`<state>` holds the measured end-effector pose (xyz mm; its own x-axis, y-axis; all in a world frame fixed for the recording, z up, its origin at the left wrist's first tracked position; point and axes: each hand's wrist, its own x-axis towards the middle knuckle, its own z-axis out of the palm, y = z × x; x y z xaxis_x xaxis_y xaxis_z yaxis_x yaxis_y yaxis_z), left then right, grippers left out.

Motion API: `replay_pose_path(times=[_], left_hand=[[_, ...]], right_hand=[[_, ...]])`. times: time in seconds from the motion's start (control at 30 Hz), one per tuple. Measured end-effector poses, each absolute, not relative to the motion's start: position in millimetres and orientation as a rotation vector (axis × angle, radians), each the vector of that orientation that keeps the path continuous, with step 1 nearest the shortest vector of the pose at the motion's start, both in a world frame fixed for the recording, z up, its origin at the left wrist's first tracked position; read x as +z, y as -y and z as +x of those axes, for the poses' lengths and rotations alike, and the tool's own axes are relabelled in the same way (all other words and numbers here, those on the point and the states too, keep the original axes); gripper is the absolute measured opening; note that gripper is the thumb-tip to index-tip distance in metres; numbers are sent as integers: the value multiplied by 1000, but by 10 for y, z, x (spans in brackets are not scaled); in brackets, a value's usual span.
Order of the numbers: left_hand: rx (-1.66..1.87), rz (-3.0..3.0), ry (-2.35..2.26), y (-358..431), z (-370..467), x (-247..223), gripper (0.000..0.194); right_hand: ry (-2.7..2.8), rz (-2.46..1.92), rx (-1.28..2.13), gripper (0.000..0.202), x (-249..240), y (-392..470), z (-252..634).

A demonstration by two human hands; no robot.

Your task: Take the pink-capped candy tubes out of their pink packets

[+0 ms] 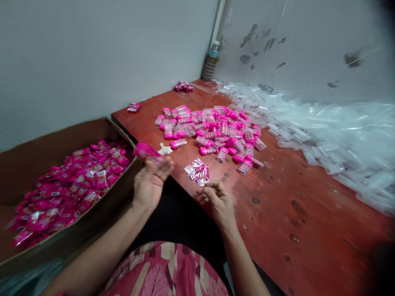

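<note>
Pink and blurred, a packet (147, 150) is at the left hand (149, 183), beside the left box (123, 191), grip unclear; the right hand (219, 201) curls near flat packets (197, 171) on the tabletop (271, 213), its hold unclear.

Zero readable text here, sorry

The pink packets (100, 179) in your cardboard box (77, 132) clearly have print on the wrappers, pale and dark marks and all, but it's too small and jumbled for you to pull out a word or brand. Same deal with the glossy sachets (197, 170) on the desk (308, 238) near your right hand (220, 203), and the little cluster (183, 86) by the wall. That blurred pink item (146, 150) at your left hand (148, 187)? Any lettering is smeared out. Blue band (213, 54) on the bottle (215, 47): can't tell if it's a label.
</note>
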<state>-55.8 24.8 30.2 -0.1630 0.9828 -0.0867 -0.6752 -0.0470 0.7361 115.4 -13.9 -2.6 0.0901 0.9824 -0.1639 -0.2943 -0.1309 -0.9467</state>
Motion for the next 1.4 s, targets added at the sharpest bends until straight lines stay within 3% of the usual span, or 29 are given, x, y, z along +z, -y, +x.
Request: replay_pose_path(times=[0.1,0.37,0.57,0.83,0.97,1.07,1.23,1.33,1.4], left_hand=[[1697,783,-950,-387,-663,285,41],[1000,1929,-1219,-489,19,-160,31],[1043,2131,-1159,-457,25,-256,24],[1160,1409,-1104,-332,23,-2,44],[878,1064,-979,-349,26,26,24],[799,873,-925,-360,42,14,23],[877,735,-1039,-364,26,48,23],[908,601,-1044,-362,6,89,19],[932,507,-1020,-363,-1,101,16]], right_hand=[[831,-1239,1294,18,-36,122,1262],[950,-1399,1156,22,-28,98,1426],[1099,-1539,934,28,-51,-51,1518],[867,-1256,1151,28,38,-234,1473],[916,-1265,1172,30,4,-241,1465],[1008,-1351,1109,30,-27,-236,1471],[1252,-1741,660,37,94,-303,1787],[1312,-2227,230,46,215,-438,2107],[1296,-2534,155,57,247,-547,2273]])
